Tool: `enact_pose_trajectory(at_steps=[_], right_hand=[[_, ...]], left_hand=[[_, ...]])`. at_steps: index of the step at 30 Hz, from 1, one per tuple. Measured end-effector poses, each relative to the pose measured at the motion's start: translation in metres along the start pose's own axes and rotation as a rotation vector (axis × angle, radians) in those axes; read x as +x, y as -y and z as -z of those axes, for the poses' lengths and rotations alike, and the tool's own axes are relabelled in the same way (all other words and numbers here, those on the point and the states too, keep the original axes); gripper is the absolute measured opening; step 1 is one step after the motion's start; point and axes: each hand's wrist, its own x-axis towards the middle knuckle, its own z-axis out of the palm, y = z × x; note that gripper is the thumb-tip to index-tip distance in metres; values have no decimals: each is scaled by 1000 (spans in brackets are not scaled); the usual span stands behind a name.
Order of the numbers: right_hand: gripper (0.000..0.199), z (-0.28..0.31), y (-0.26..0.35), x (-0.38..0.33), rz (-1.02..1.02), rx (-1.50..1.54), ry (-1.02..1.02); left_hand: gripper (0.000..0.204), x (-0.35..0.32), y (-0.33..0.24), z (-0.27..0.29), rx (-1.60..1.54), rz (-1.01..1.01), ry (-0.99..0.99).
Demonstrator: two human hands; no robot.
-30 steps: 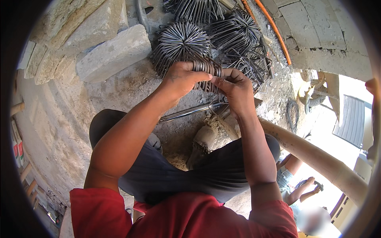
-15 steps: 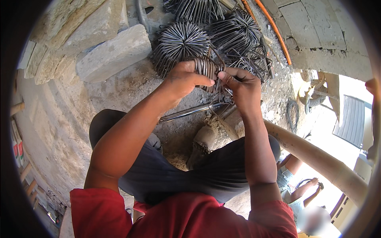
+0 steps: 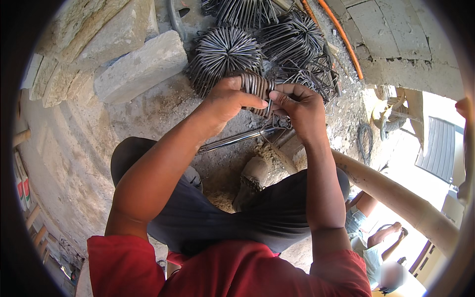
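Observation:
My left hand (image 3: 225,103) is wrapped round a row of bent steel rebar stirrups (image 3: 256,85), its thumb lying across their near side. At the right end of that row, my right hand (image 3: 300,105) pinches a rebar stirrup (image 3: 270,96) between thumb and fingers, flush against the others. The fingertips under the row are hidden. Just beyond my hands sits a round, fanned bundle of stirrups (image 3: 227,49). A second bundle (image 3: 297,37) lies to its right, and a loose tangle of stirrups (image 3: 316,76) is beside my right hand.
Pale stone blocks (image 3: 141,67) stand at the far left. A metal bar (image 3: 237,140) lies on the ground below my hands. An orange pipe (image 3: 344,37) runs along the far right. A thick pole (image 3: 396,195) slants past my right knee, with another person (image 3: 371,242) beyond it.
The stirrup at my right hand stuck out at an angle before; now it lies in line with the row. My left hand has barely moved. The other person has shifted slightly.

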Motion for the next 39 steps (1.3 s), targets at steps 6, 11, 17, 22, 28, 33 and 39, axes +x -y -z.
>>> enact_pose_trajectory(at_steps=[6, 11, 17, 22, 28, 33, 39], right_hand=[[14, -2, -3, 1, 1, 70, 18], [10, -5, -4, 0, 0, 73, 22], [11, -4, 0, -2, -4, 7, 17], [15, 1, 5, -1, -46, -38, 14], [19, 3, 6, 0, -50, -5, 10], [20, 6, 3, 1, -13, -52, 8], [19, 7, 2, 0, 87, -73, -13]], left_hand=[[29, 1, 0, 1, 44, 48, -6], [32, -2, -1, 0, 4, 51, 2], [33, 0, -3, 4, -1, 105, 57], [35, -1, 3, 3, -24, 76, 80], [36, 3, 8, -1, -85, 31, 93], [33, 3, 4, 0, -110, 14, 138], [28, 2, 2, 3, -220, 48, 169]])
